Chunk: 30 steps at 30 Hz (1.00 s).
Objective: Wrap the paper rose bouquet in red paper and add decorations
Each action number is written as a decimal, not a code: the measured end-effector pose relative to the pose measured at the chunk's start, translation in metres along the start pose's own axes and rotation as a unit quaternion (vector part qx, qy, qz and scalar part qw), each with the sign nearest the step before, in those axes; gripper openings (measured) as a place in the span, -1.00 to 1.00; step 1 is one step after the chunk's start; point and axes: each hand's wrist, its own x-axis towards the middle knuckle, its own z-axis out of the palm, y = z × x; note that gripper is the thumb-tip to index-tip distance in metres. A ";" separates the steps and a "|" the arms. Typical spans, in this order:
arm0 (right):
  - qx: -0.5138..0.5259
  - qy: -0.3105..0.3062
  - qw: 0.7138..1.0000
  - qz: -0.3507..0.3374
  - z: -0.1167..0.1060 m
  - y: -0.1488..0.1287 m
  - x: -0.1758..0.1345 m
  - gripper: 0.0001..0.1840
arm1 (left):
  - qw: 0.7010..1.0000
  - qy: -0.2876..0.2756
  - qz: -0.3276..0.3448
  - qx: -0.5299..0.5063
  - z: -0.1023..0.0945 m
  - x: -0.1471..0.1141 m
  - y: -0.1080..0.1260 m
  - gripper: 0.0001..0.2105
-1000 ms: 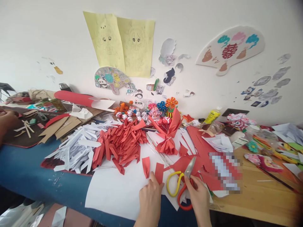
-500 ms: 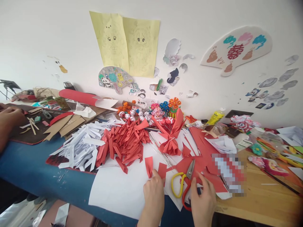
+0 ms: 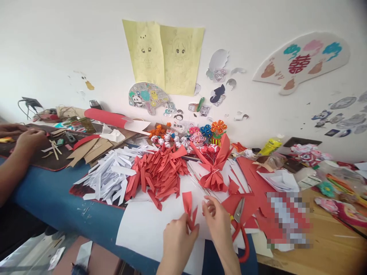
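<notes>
From where I stand, the left hand (image 3: 180,236) pinches red paper (image 3: 187,201) over the white sheet (image 3: 143,229), its long axis pointing away from the person. The right hand (image 3: 216,217), fingers loosely curled and seemingly unladen, is just rightward, apart from it.

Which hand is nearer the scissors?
Right. The right hand is immediately left of the scissors, partly hiding the yellow handle; the left hand is farther left, holding a folded red paper strip.
</notes>
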 end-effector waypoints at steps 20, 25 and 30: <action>0.053 0.040 0.998 0.006 -0.029 -0.033 -0.016 -0.60 | 0.906 -0.189 0.185 -0.332 -0.045 0.037 -0.008 -0.51; 0.058 0.065 0.996 0.013 -0.034 -0.034 -0.021 -0.60 | 0.907 -0.189 0.193 -0.323 -0.042 0.035 0.002 -0.54; 0.078 0.056 0.995 0.026 -0.033 -0.030 -0.021 -0.58 | 0.921 -0.174 0.190 -0.291 -0.040 0.036 0.001 -0.55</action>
